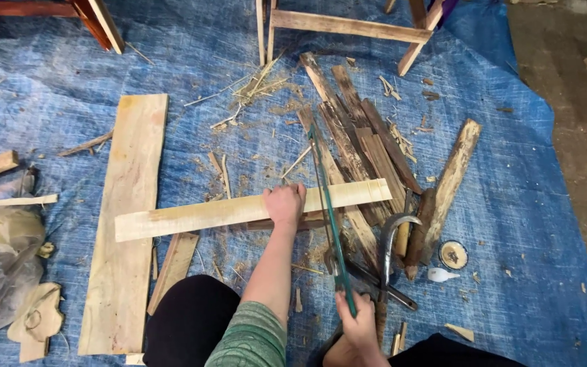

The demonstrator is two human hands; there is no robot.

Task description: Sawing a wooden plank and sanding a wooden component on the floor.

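Sawing a pale wood strip (pixel 239 212) — left hand (pixel 285 204) clamps it, right hand (pixel 358 325) grips the green-framed saw (pixel 327 204) — next, steady strokes.

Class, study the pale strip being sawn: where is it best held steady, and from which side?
Grip the pale strip just left of the saw blade, as the left hand does, reaching from the near side. Its long left end is unsupported, and the right hand works the saw.
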